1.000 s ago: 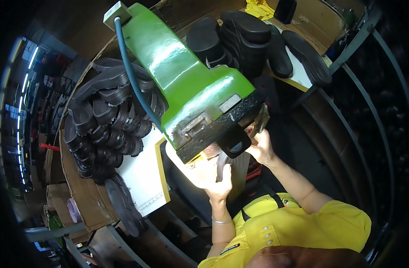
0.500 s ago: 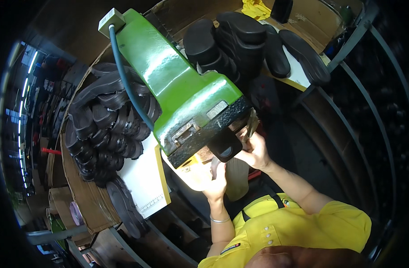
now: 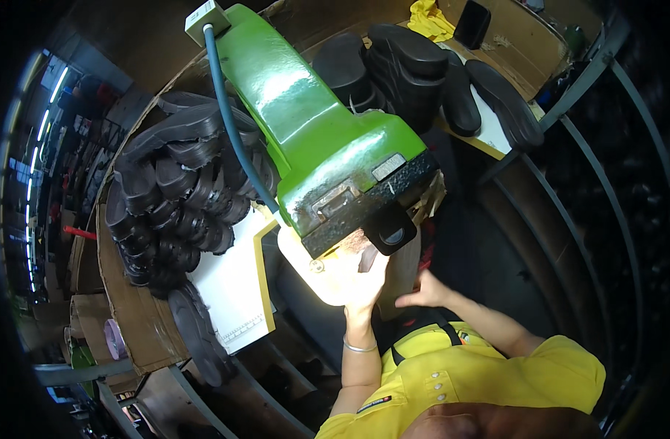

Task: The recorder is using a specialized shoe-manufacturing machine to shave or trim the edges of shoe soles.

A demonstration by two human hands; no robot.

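Note:
A green machine head (image 3: pixel 335 161) with a dark, worn front edge hangs over my hands, and a lamp lights the pale, rounded machine part (image 3: pixel 305 271) below it. My left hand (image 3: pixel 366 282) is raised under the black guard (image 3: pixel 391 228), its thumb against a dark grey piece that looks like the edge of a shoe sole (image 3: pixel 367 258). The machine hides most of that piece and the fingertips. Lower and to the right, my right hand (image 3: pixel 430 291) is apart from it, thumb and fingers spread, with nothing seen in it.
Dark shoe soles (image 3: pixel 181 190) are heaped in a cardboard box (image 3: pixel 141 329) at the left. More soles (image 3: pixel 408 73) stand behind the machine at the right. A blue cable (image 3: pixel 229 117) runs down the machine's left side. Metal shelf bars (image 3: pixel 591 175) curve along the right.
My right hand has come down and away from under the machine, its fingers opening. My left hand stays at the dark grey piece, slightly higher. The whole view has shifted a little.

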